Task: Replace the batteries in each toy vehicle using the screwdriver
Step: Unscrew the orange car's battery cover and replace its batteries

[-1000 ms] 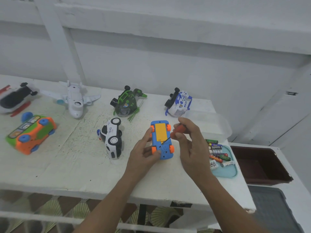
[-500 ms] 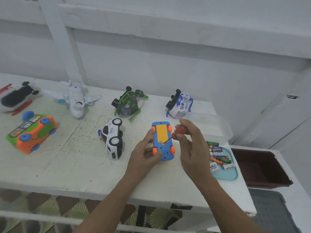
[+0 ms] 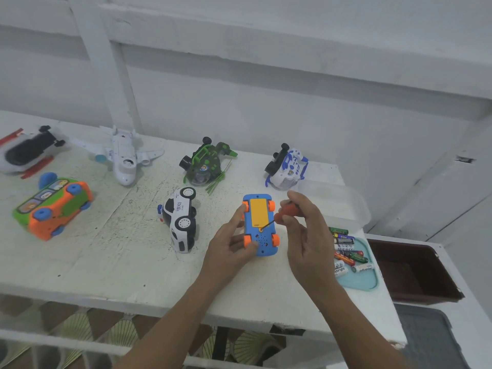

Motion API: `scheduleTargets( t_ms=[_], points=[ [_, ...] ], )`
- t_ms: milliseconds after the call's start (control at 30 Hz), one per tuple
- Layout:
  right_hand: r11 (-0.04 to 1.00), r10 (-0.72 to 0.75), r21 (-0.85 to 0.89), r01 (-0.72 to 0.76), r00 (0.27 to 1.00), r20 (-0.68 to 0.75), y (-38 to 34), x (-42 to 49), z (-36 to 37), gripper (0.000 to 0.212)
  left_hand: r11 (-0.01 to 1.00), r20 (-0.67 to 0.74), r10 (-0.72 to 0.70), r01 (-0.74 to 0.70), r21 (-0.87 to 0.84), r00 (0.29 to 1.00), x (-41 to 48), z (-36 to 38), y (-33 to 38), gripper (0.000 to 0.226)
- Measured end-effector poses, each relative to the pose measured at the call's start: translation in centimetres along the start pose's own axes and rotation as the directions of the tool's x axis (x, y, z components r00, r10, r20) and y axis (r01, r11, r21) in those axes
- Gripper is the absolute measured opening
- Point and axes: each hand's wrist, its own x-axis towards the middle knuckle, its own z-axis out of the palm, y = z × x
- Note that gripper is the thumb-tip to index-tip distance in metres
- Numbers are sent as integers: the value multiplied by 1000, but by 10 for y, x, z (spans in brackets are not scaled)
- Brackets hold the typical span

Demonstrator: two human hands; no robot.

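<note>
The left hand is gripping an upturned blue toy car while the right hand is holding a red screwdriver against its underside.

My only camera sat on my head, close above the near edge of the worktop, and looked forward and down across it to the far edge and the wall behind.
</note>
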Motion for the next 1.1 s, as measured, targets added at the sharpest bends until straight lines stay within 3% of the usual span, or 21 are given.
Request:
scheduleTargets(
  t_ms=[433,633,900,1100],
  points=[
    [992,-78,-92,82,996,48,-6,0,-1,30,1000,15,-21,21,21,1000,2,1,5,81],
    [987,-130,-92,134,990,53,-14,4,-7,25,995,178,-66,51,89,982,21,-3,24,102],
    [991,-73,-114,71,997,-10,-16,13,-15,22,997,215,-24,8,78,976,25,-6,34,82],
    [978,-47,-202,49,999,15,-19,16,-13,23,988,202,-70,39,151,977,27,-6,32,87]
  ],
)
